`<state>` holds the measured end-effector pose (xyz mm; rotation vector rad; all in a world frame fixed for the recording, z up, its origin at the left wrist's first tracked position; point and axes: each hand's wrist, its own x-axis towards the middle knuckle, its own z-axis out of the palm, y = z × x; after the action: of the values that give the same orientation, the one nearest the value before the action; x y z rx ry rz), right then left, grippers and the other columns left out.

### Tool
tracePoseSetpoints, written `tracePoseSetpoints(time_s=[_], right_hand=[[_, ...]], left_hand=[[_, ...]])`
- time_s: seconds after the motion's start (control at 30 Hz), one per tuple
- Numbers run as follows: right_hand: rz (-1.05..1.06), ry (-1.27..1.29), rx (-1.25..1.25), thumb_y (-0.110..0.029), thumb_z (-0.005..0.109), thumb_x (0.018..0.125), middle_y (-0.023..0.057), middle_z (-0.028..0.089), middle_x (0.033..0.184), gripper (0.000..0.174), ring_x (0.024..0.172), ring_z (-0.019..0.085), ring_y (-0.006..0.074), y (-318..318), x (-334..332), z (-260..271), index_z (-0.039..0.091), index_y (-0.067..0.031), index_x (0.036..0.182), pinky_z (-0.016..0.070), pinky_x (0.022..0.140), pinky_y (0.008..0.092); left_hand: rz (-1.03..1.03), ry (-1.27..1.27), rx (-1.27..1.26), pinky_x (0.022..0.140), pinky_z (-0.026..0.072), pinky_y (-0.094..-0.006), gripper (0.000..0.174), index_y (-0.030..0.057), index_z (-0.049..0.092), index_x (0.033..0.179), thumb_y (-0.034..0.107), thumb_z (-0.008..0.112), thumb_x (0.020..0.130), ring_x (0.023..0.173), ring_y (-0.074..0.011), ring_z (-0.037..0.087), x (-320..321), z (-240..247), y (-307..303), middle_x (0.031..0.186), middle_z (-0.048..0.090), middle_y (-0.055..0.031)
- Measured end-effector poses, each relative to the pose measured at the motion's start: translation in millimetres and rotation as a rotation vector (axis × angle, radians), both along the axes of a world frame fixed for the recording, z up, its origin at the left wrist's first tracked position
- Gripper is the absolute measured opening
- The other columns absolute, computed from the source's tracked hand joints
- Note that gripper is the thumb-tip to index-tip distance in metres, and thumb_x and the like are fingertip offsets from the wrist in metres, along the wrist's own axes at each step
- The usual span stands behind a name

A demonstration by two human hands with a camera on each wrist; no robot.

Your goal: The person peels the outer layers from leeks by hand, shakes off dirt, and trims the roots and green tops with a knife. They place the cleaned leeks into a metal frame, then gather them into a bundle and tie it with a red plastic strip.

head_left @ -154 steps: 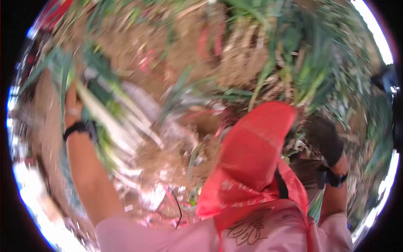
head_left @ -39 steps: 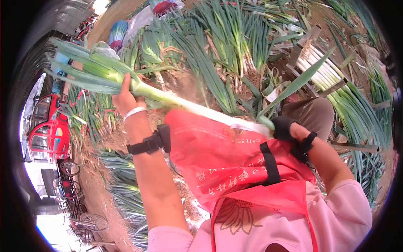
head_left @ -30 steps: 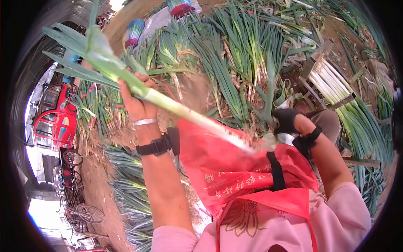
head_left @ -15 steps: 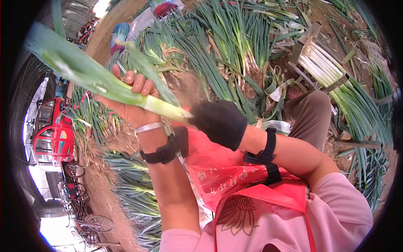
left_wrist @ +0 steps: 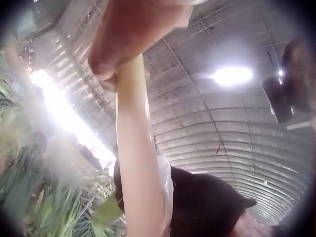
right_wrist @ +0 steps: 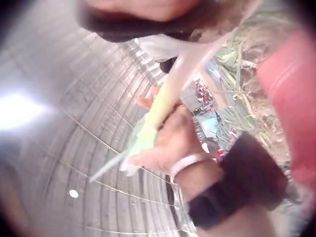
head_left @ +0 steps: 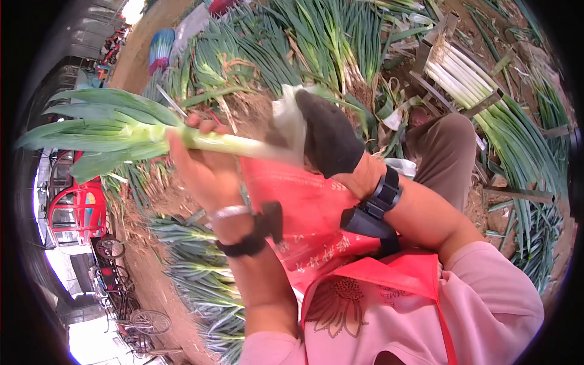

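A large leek [head_left: 243, 146] lies across both hands in the head view, its green leaves fanned to the left. My left hand [head_left: 207, 170] grips it where the leaves meet the pale stalk. The right hand [head_left: 331, 134], in a black glove, is at the stalk's right end and pinches a loose whitish outer layer [head_left: 291, 118]. In the left wrist view the pale stalk [left_wrist: 140, 163] runs down from the left hand [left_wrist: 138, 34] to the dark glove [left_wrist: 202, 200]. The right wrist view shows the left hand [right_wrist: 173, 140] curled round the stalk [right_wrist: 165, 101]. The root end is blurred.
Piles of leeks [head_left: 261, 55] lie on the soil beyond the hands, with more leeks [head_left: 194, 267] at lower left. A metal rack [head_left: 435, 42] at right holds a leek bundle [head_left: 462, 79]. A red vehicle [head_left: 76, 204] and a bicycle [head_left: 149, 322] stand at far left.
Since half a second ago the gloved hand has moved up and slightly right, pulling a whitish layer off the stalk. The leek has swung more level, its leaves lower. The left hand keeps its grip.
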<state>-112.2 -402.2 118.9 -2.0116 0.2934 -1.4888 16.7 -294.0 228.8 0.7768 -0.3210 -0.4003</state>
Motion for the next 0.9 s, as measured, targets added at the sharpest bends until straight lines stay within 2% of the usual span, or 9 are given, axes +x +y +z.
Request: tracePoseSetpoints(time_s=[0.2, 0.27, 0.3, 0.33, 0.43, 0.53, 0.7, 0.87, 0.9], right_hand=[[0.568, 0.139, 0.236, -0.006, 0.076, 0.070, 0.0187, 0.058, 0.085, 0.041, 0.069, 0.059, 0.0352, -18, -51, 42, 0.052, 0.0015, 0.101, 0.0491, 0.063, 0.0428], [0.561, 0.185, 0.061, -0.020, 0.058, 0.092, 0.0160, 0.059, 0.083, 0.025, 0.065, 0.060, 0.0232, -33, -81, 36, 0.054, 0.0036, 0.095, 0.0501, 0.063, 0.0354], [0.822, 0.290, 0.971, -0.034, 0.042, 0.100, 0.0132, 0.060, 0.080, 0.039, 0.065, 0.060, 0.0178, -24, -99, 44, 0.054, 0.0024, 0.094, 0.0496, 0.063, 0.0331], [0.870, 0.303, 1.227, -0.038, 0.035, 0.101, 0.0107, 0.059, 0.077, 0.044, 0.064, 0.059, 0.0166, -24, -113, 50, 0.055, 0.0004, 0.093, 0.0490, 0.062, 0.0322], [0.295, 0.448, -0.028, -0.023, 0.060, 0.083, 0.0145, 0.059, 0.092, 0.038, 0.081, 0.059, 0.0257, -37, -170, 2, 0.050, -0.0009, 0.112, 0.0496, 0.070, 0.0334], [0.356, 0.912, 1.089, -0.002, 0.078, 0.066, 0.0185, 0.059, 0.105, 0.063, 0.098, 0.058, 0.0346, -62, -210, -7, 0.050, -0.0008, 0.123, 0.0495, 0.082, 0.0405], [0.295, 0.973, 0.040, -0.020, 0.069, 0.080, 0.0186, 0.063, 0.092, 0.057, 0.088, 0.061, 0.0353, -49, -125, -3, 0.047, -0.0034, 0.129, 0.0480, 0.081, 0.0413], [0.979, 0.623, 0.732, -0.005, 0.072, 0.077, 0.0134, 0.048, 0.134, 0.082, 0.118, 0.051, 0.0213, -34, -55, 16, 0.026, -0.0053, 0.145, 0.0462, 0.092, 0.0360], [1.355, 0.395, 0.894, -0.004, 0.065, 0.086, 0.0077, 0.053, 0.130, 0.069, 0.113, 0.053, 0.0173, -27, -51, -9, 0.028, -0.0057, 0.145, 0.0466, 0.091, 0.0333]], left_hand=[[-0.061, 0.039, -0.097, 0.048, 0.0381, -0.0212, 0.018, 0.0045, 0.053, 0.091, 0.021, 0.060, 0.093, 0.052, -0.0049, 0.041, 77, -5, 26, 0.066, 0.044, 0.0040], [0.057, 0.053, -0.049, 0.046, 0.0380, -0.0213, 0.017, 0.0098, 0.047, 0.087, 0.020, 0.058, 0.094, 0.050, -0.0039, 0.040, 98, -2, 35, 0.065, 0.042, 0.0041], [0.069, 0.056, -0.048, 0.046, 0.0380, -0.0213, 0.017, 0.0098, 0.047, 0.087, 0.020, 0.058, 0.094, 0.050, -0.0039, 0.040, 106, -1, 36, 0.065, 0.042, 0.0041], [0.125, 0.018, 0.005, 0.046, 0.0377, -0.0210, 0.018, 0.0096, 0.047, 0.086, 0.020, 0.058, 0.094, 0.050, -0.0043, 0.040, 115, 0, 35, 0.064, 0.041, 0.0041], [0.282, -0.020, 0.091, 0.046, 0.0364, -0.0204, 0.021, 0.0094, 0.046, 0.083, 0.022, 0.058, 0.095, 0.050, -0.0048, 0.038, 147, 12, 61, 0.064, 0.040, 0.0042], [0.402, -0.040, 0.119, 0.046, 0.0347, -0.0200, 0.025, 0.0090, 0.047, 0.081, 0.027, 0.056, 0.095, 0.049, -0.0049, 0.036, 189, 37, 88, 0.063, 0.040, 0.0047], [0.032, -0.093, -0.166, 0.047, 0.0347, -0.0204, 0.027, 0.0045, 0.056, 0.093, 0.031, 0.056, 0.095, 0.048, -0.0046, 0.039, 151, 50, 66, 0.064, 0.044, 0.0040], [-0.349, -0.098, -0.541, 0.047, 0.0353, -0.0210, 0.043, 0.0003, 0.056, 0.113, 0.039, 0.052, 0.096, 0.048, -0.0044, 0.042, 113, 62, 37, 0.067, 0.050, 0.0014], [-0.350, -0.117, -0.549, 0.047, 0.0353, -0.0210, 0.043, 0.0003, 0.056, 0.113, 0.039, 0.052, 0.096, 0.048, -0.0044, 0.042, 108, 65, 34, 0.067, 0.050, 0.0014]])
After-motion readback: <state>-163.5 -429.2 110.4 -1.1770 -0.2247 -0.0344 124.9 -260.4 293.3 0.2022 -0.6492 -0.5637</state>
